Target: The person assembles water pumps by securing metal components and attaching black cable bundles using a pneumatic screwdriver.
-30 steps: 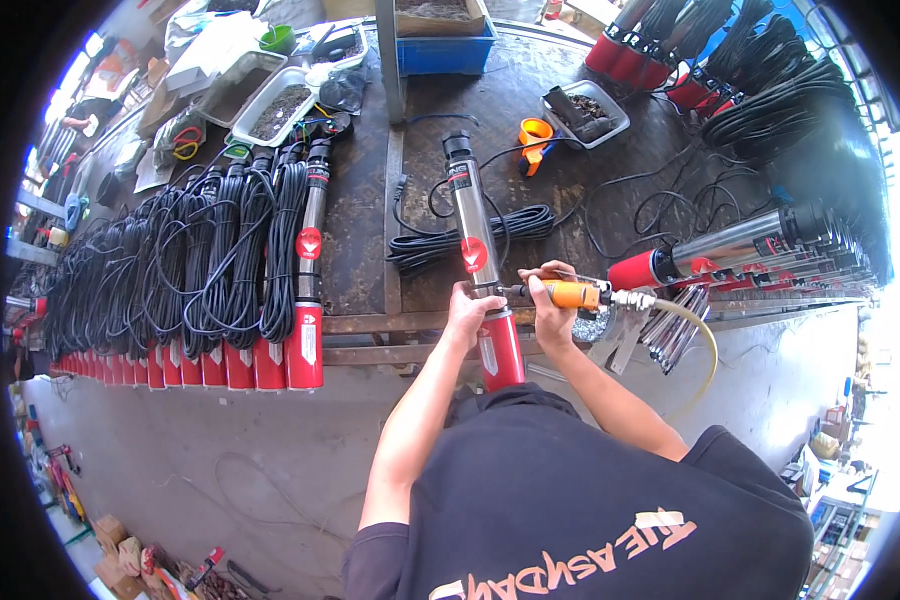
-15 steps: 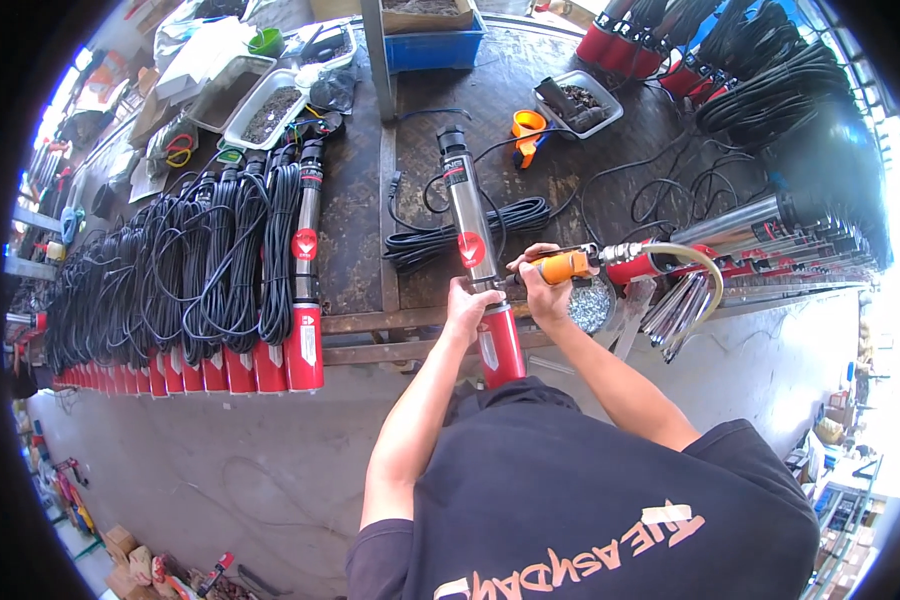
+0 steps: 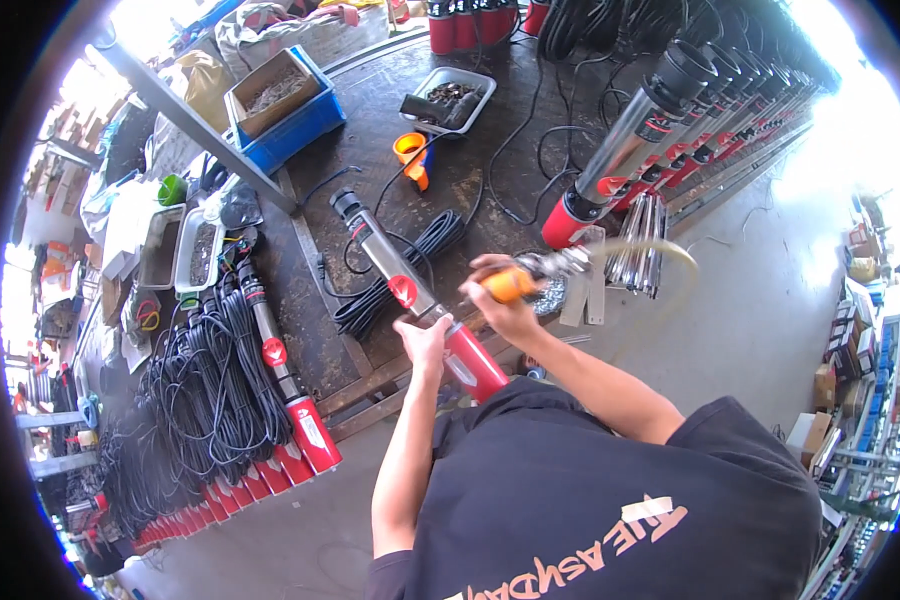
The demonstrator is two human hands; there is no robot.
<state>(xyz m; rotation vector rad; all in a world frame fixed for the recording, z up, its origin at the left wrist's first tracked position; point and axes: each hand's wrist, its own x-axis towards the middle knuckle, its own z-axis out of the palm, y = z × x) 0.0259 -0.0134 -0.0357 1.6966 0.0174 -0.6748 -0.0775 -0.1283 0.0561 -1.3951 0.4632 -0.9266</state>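
Observation:
A long submersible pump point(image 3: 390, 262), with a steel upper body and a red lower section, lies across the bench edge. Its red end points toward my body. My left hand point(image 3: 425, 345) is wrapped round the pump near the joint between steel and red. Just right of that joint, my right hand point(image 3: 502, 303) grips an orange air tool point(image 3: 510, 285), blurred by motion. From the tool's metal rear a pale hose point(image 3: 670, 250) curves off to the right. Whether the tool's tip touches the pump I cannot tell. A coiled black cable point(image 3: 410, 270) lies beside the pump.
Finished-looking pumps with cable bundles point(image 3: 220, 385) stand in a row at left; more steel pumps point(image 3: 620, 150) line the right. Farther back are a blue crate point(image 3: 290, 140), a white tray of small parts point(image 3: 455, 100) and an orange tape dispenser point(image 3: 412, 160). Metal strips point(image 3: 635, 245) hang at the bench edge.
The whole view has turned, so the bench and pump appear slanted. Both hands keep their holds on the pump and the air tool; the tool and its hose are now blurred.

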